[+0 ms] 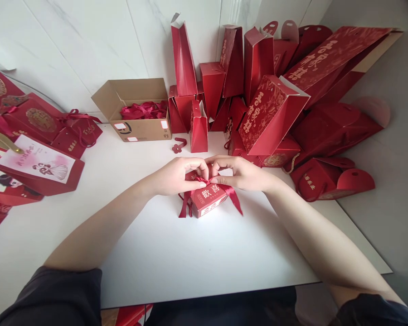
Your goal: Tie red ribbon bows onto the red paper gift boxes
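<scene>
A small red gift box [212, 195] with pale Chinese characters lies on the white table in front of me. Round it runs a dark red ribbon [236, 201], whose loose ends hang over the left and right sides. My left hand [187, 174] pinches the ribbon above the box top, thumb against forefinger. From the other side my right hand [234, 172] pinches the ribbon close to the left fingertips. The fingers partly hide the knot area and the back of the box.
An open cardboard box [141, 129] holding red ribbons stands at the back. Beside it are a flower-shaped red tag [179, 145] and an upright red box [199, 129]. Many red boxes [272, 115] crowd the right; more gift boxes [42, 170] sit left. The table's front edge [204, 299] is near me.
</scene>
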The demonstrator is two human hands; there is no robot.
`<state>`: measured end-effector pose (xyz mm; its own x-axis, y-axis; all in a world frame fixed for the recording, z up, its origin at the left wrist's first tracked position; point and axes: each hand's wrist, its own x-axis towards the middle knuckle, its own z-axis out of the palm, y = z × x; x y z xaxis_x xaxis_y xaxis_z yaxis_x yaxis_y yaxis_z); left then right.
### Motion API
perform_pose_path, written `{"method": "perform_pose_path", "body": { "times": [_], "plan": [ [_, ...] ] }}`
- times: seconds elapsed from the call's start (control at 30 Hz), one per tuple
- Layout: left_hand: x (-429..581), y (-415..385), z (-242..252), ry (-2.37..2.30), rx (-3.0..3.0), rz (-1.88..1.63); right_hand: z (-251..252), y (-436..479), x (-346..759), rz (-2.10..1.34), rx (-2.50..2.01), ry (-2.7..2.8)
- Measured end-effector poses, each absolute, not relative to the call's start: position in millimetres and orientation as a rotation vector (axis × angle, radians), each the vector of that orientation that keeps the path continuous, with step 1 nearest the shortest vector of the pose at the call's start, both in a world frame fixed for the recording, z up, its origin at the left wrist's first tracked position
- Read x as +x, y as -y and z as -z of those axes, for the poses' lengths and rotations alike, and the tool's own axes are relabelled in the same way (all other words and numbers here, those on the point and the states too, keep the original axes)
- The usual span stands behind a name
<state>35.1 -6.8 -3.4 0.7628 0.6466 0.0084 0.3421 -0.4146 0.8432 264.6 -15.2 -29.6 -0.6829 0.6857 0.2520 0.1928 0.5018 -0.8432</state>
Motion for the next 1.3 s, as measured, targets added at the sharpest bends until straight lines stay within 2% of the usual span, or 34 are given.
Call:
{"method": "perform_pose_path", "body": {
  "times": [0.17, 0.5, 0.73, 0.97, 1.17, 1.3],
  "plan": [
    [39.0, 13.0, 2.2, -0.775, 2.106, -0.464, 30.8, 14.4, 265.3, -1.096, -0.730, 2.154],
    [44.0, 32.7, 14.6, -0.914, 2.695, -0.821, 24.4, 16.9, 267.6, -1.017, -0.767, 2.222],
    [44.5, 27.7, 20.2, -0.932, 2.612, -1.008, 27.3, 18.8, 261.9, -1.176, -0.923, 2.058],
    [41.1, 33.8, 29.1, -0.921, 2.533, -1.108, 37.3, 21.2, 251.3, -1.544, -0.890, 1.824],
    [38.5, 36.6, 31.3, -0.963, 2.511, -1.124, 39.2, 20.2, 249.7, -1.558, -0.806, 1.773],
    [40.3, 41.9, 25.5, -1.256, 2.622, -1.093, 38.2, 22.9, 249.3, -1.383, -0.847, 1.840]
  ]
}}
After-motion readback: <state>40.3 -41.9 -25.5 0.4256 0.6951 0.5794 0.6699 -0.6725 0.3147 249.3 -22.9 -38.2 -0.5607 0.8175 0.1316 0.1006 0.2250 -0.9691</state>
